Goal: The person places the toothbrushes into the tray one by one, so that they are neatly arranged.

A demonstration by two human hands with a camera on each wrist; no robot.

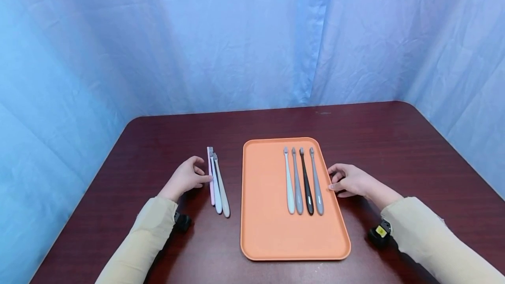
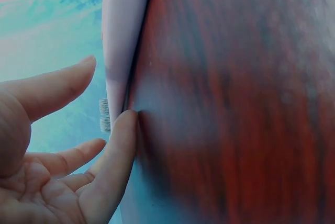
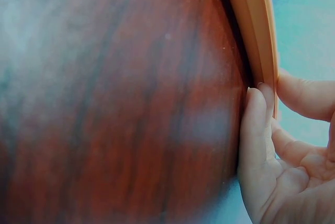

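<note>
An orange tray [image 1: 264, 196] lies in the middle of the dark wooden table [image 1: 394, 143]. Several toothbrushes lie side by side on its right half, among them a white one [image 1: 289, 183] and a black one [image 1: 306, 187]. Left of the tray, three more lie together on the table: pink [image 1: 211, 179], white [image 1: 216, 187] and beige [image 1: 222, 194]. My left hand [image 1: 199, 174] rests beside them, its relaxed fingers touching the pink toothbrush [image 2: 123, 35]. My right hand [image 1: 333, 179] rests at the tray's right rim [image 3: 256, 25], with loosely curled fingers [image 3: 256, 130] against it.
Blue curtains [image 1: 236, 34] close in the table at the back and on both sides. A black wrist camera sits under each sleeve [image 1: 181, 221]. Bare tabletop shows behind the tray and on the far right.
</note>
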